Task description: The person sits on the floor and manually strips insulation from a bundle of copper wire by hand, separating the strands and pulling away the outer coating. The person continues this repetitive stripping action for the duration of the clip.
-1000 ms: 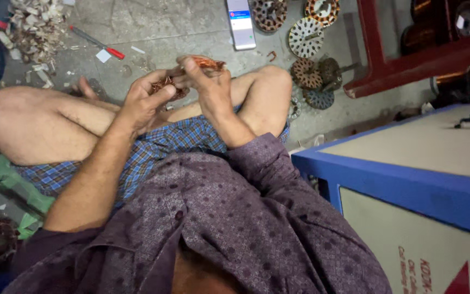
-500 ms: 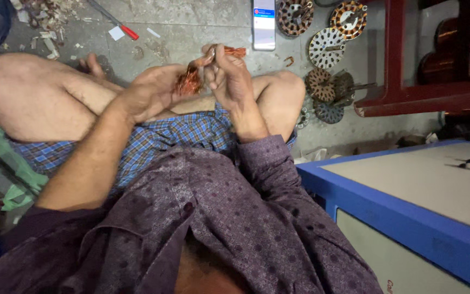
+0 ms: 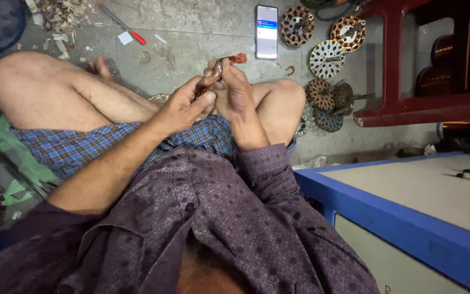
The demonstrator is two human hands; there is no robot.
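Sitting cross-legged on the concrete floor (image 3: 202,38), the person holds a small bundle of copper wire (image 3: 234,59) above the knees, near the middle of the scene and a little toward the far side. To do this kind of work well, I think the wire should be kept taut between the two hands and pulled slowly, so that the thin strands do not break or tangle.

The left hand (image 3: 183,106) is almost closed: thumb and forefinger pinch the lower end of the bundle, and the other fingers curl under it. The right hand (image 3: 234,87) is also curled, its fingers pressed around the upper part of the wire; how tight this grip is I cannot tell, because the back of the hand hides the fingertips. Both hands touch each other around the wire.

On the floor beyond the hands lies a phone (image 3: 266,31) with a lit screen. To the right of it lie several round motor stators (image 3: 326,59), and far left a red-handled tool (image 3: 121,23) beside some scraps.
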